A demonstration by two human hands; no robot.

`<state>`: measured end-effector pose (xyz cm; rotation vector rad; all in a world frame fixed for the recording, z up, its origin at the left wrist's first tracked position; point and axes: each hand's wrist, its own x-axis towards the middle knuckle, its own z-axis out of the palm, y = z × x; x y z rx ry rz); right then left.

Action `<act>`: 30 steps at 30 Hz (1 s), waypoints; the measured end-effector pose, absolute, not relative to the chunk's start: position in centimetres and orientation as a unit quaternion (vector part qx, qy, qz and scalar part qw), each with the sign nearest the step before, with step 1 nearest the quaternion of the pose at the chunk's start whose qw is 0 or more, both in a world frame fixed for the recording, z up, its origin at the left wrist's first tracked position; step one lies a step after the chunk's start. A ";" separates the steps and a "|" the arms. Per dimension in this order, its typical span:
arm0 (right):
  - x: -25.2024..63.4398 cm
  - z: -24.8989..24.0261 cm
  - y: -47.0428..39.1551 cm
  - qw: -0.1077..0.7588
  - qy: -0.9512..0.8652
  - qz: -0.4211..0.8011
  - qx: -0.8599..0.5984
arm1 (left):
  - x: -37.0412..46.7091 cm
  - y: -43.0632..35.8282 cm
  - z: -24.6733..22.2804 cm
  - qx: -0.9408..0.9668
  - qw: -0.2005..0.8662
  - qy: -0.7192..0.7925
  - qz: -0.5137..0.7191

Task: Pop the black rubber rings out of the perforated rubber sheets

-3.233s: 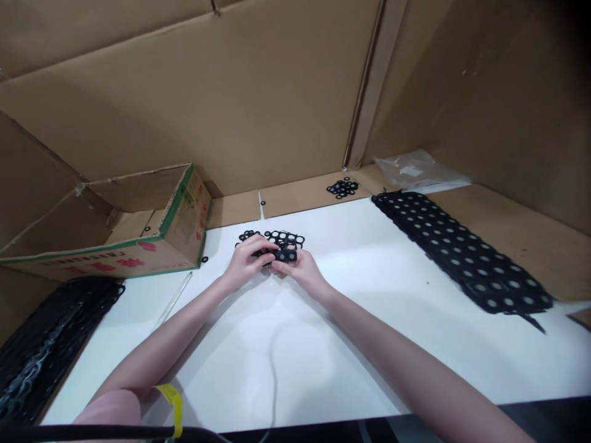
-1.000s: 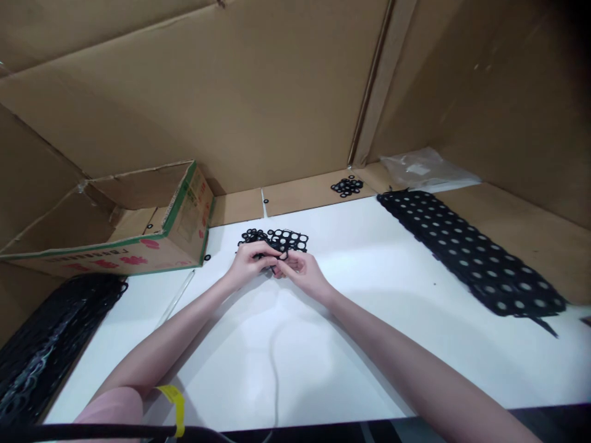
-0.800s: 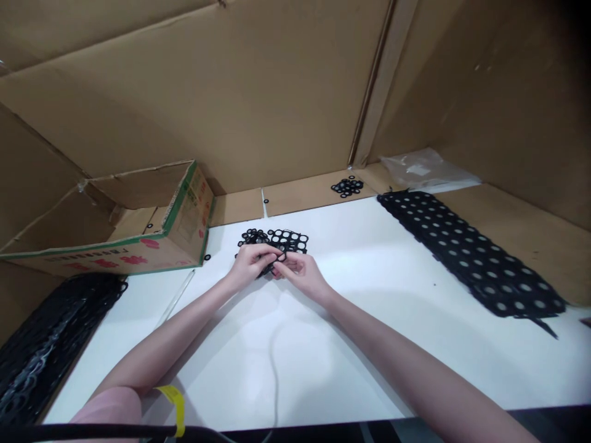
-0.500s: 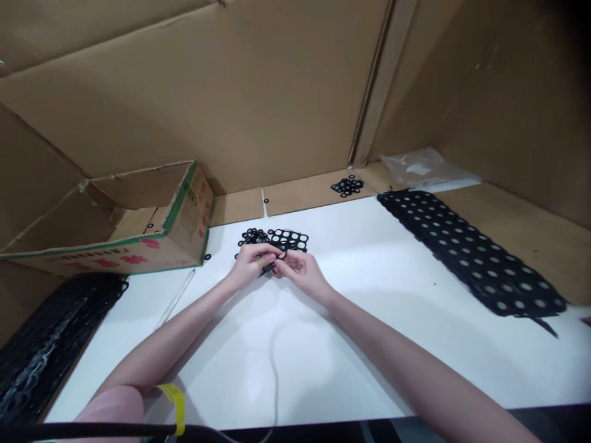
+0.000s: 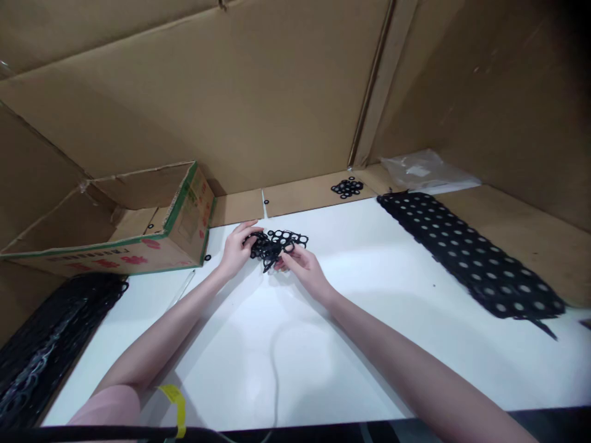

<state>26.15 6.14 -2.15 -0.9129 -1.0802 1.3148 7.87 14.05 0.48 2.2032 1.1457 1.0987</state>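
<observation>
A black sheet of joined rings (image 5: 287,236) lies at the middle of the white table. My right hand (image 5: 300,263) pinches its near edge, thumb and fingers together. Beside the sheet, on its left, is a small heap of loose black rings (image 5: 258,246). My left hand (image 5: 239,247) reaches over the left side of that heap, fingers spread and curved, fingertips at the rings. Whether it touches any ring is too small to tell.
An open cardboard box (image 5: 184,237) stands at the left, above a dark stack of ring sheets (image 5: 60,338). More perforated black sheets (image 5: 471,258) lie at the right. Small rings (image 5: 347,187) and a plastic bag (image 5: 427,167) are at the back.
My left hand has parted from my right hand, moving left and slightly up to the loose rings, and its fingers have opened. The black sheet between the hands now shows more fully.
</observation>
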 end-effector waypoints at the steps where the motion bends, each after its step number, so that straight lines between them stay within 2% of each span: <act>1: 26.2 -2.1 6.2 0.575 -0.454 0.562 -0.384 | 7.9 13.5 0.6 0.809 0.214 0.388 0.387; 4: 26.3 -2.2 6.3 0.588 -0.445 0.563 -0.374 | 8.5 11.7 0.7 0.849 0.263 0.306 0.342; 7: 26.3 -2.4 6.3 0.592 -0.441 0.560 -0.377 | 9.1 10.7 0.5 0.862 0.263 0.279 0.331; 12: 26.2 -2.7 6.3 0.594 -0.434 0.558 -0.384 | 9.3 10.4 0.2 0.845 0.211 0.290 0.398; 17: 26.2 -2.9 6.4 0.555 -0.472 0.574 -0.373 | 9.3 10.4 0.0 0.846 0.189 0.276 0.416; 24: 26.2 -3.3 6.4 0.549 -0.508 0.529 -0.401 | 9.2 10.3 -0.4 0.854 0.247 0.275 0.365; 30: 26.2 -2.8 6.2 0.540 -0.544 0.503 -0.401 | 10.0 9.8 -0.1 0.826 0.291 0.348 0.334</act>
